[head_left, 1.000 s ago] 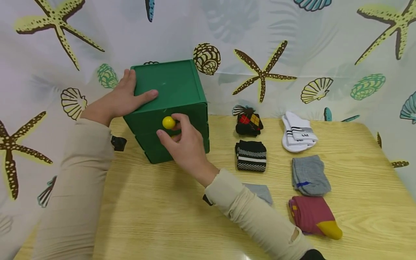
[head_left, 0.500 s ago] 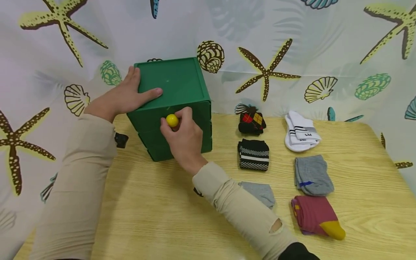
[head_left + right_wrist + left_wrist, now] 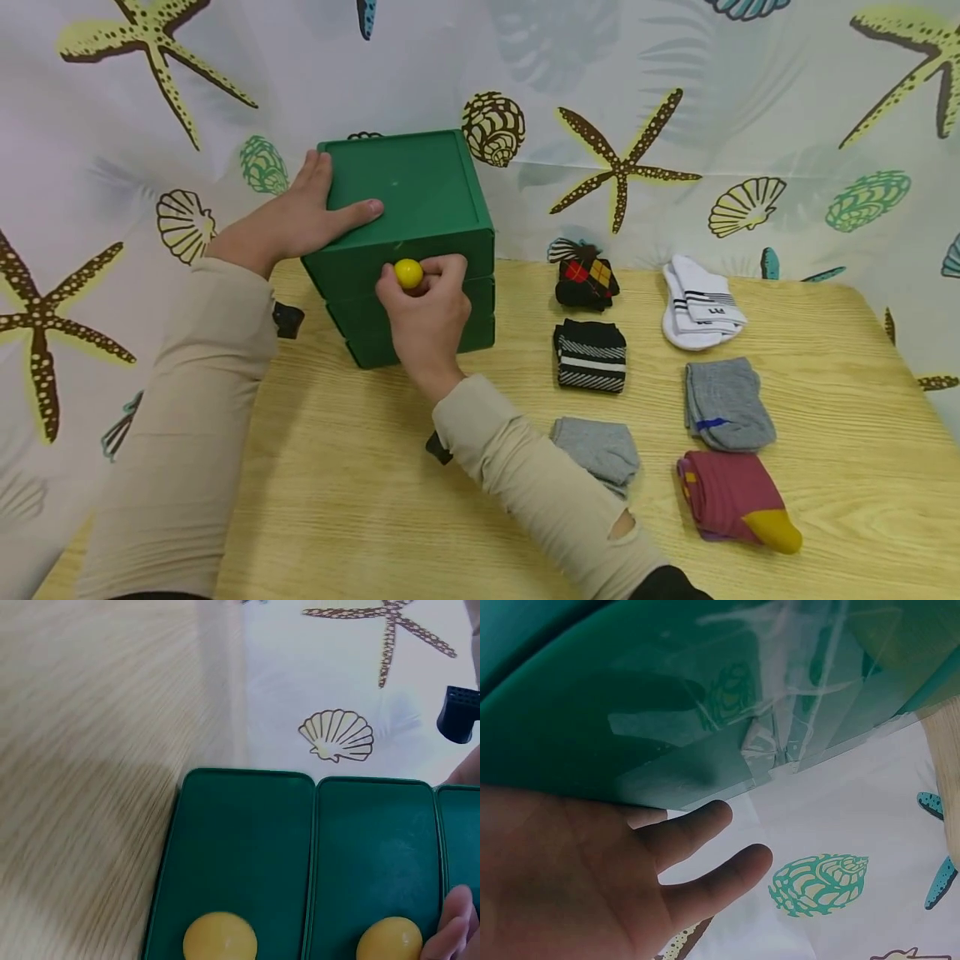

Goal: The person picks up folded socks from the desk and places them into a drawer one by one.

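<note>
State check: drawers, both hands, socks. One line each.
green drawer box: upright on the table, all three drawers shut
top knob: pinched by right hand
right hand: fingers curled round the top knob
left hand: flat on the box's top and side
socks: six folded bundles, lying apart on the table, untouched
</note>
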Motion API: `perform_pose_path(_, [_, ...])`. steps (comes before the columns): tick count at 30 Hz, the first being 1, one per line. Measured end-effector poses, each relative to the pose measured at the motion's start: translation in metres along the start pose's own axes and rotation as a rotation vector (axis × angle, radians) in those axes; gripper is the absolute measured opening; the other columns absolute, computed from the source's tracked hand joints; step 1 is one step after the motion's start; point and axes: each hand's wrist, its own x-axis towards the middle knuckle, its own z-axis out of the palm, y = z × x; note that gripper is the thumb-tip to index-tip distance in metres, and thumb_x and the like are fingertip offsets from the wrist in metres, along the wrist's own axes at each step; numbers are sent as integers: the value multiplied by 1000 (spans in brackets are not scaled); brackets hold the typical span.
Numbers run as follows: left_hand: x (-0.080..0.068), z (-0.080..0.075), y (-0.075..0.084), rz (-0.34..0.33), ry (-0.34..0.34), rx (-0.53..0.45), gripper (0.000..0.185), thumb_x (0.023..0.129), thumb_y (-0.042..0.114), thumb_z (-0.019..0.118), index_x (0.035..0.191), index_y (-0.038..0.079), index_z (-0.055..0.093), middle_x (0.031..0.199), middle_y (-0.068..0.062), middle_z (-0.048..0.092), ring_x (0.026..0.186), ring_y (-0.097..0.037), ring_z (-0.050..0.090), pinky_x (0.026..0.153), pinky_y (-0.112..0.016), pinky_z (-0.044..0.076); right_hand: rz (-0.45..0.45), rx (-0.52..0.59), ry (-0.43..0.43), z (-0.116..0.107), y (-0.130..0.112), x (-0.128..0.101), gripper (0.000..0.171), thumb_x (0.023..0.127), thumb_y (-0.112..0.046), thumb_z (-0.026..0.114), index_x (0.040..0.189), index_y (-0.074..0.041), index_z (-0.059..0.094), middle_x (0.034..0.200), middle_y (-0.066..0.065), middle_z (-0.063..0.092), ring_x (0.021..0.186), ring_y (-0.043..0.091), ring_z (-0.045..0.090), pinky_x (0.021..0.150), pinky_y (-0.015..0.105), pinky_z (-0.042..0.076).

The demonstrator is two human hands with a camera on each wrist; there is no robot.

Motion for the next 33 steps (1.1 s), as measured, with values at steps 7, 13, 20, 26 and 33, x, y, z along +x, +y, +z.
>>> perform_pose_path(7, [-3,-1,4,-5,4,-21,112,95,76,37,152,6,-29,158,-10,-37,148,-36,-23,117,-61,1,38,18,-7,2,-2,1,39,92,-29,76,100,-10,44,66,-1,57,60,10,58,54,26,52])
perform_pose_path(13, [-4,0,4,-5,7,-27,112,94,76,38,152,7,-29,158,-10,-36,148,-36,-21,117,-61,2,72,38,-10,2,-2,0,43,91,-34,78,99,-10,44,64,-2,57,60,11,58,54,27,51])
perform_pose_path(20, [-4,2,2,-2,20,-26,112,94,76,38,152,7,-28,158,-9,-36,148,-37,-20,117,-61,2,61,27,-27,1,-2,-1,38,92,-28,76,99,-9,44,64,-2,59,60,11,59,54,25,52])
perform_pose_path(26, [-6,2,2,8,25,-51,111,95,74,39,153,7,-28,159,-10,-35,148,-34,-22,118,-60,1,7,-25,-47,0,0,1,38,92,-24,76,100,-8,43,66,0,59,60,10,59,55,24,52])
perform_pose_path(33, [-5,3,1,0,29,-65,111,95,74,40,153,9,-29,159,-8,-36,148,-32,-23,118,-58,0,48,16,-26,2,2,2,39,89,-24,79,98,-9,44,70,2,60,61,11,61,57,26,55])
